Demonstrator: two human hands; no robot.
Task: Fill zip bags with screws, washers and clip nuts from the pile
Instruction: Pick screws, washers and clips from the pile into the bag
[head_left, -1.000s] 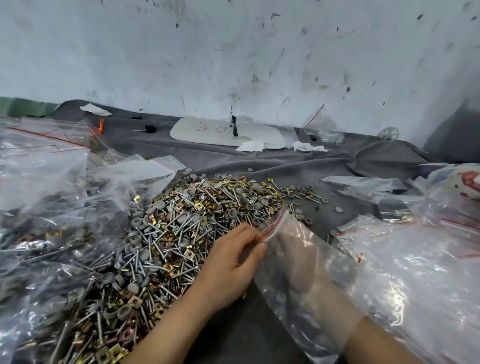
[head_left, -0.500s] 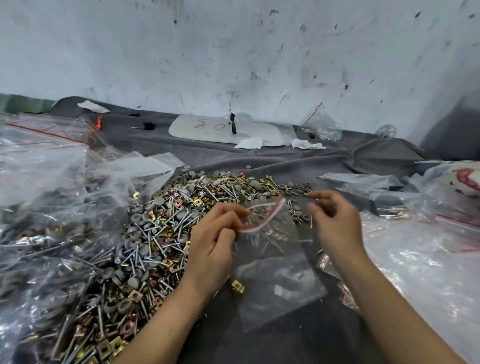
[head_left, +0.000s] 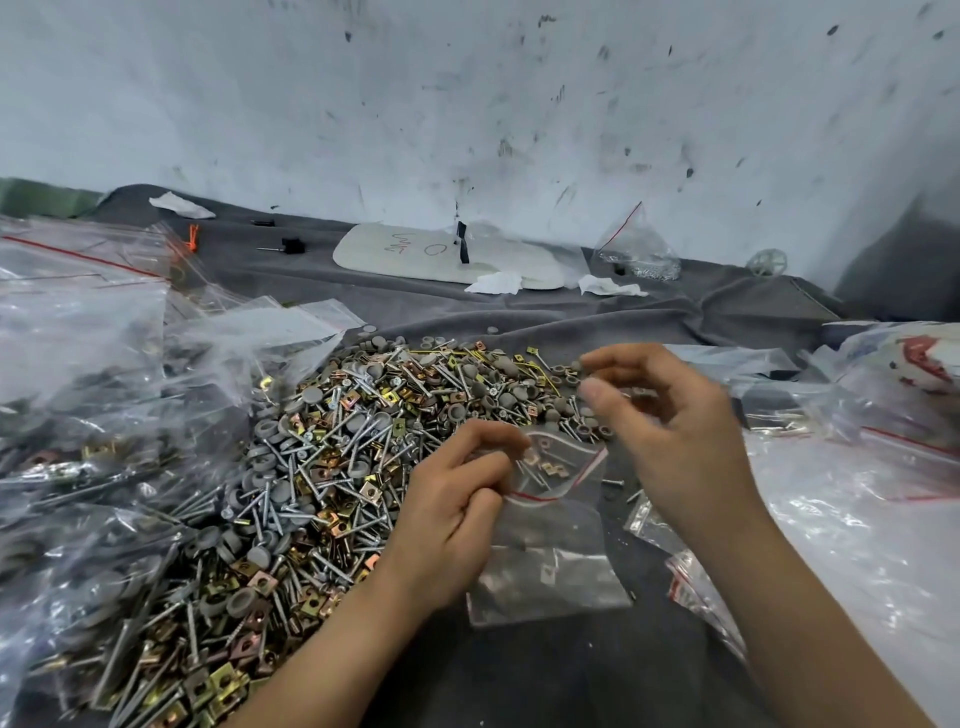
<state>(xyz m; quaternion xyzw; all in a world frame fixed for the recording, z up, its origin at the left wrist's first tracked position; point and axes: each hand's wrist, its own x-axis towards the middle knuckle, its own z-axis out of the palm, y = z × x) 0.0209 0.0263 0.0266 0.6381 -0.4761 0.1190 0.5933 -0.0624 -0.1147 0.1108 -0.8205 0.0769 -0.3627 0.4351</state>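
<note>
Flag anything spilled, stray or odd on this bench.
A few screws lie loose on the cloth right of the bag, apart from the pile. A grey washer sits alone beyond the pile's far edge. Crumpled tissues litter the wall side. Nothing looks damaged.

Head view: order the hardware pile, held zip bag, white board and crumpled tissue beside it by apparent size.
1. hardware pile.
2. zip bag and white board: unsure, since the bag is far nearer.
3. crumpled tissue.
</note>
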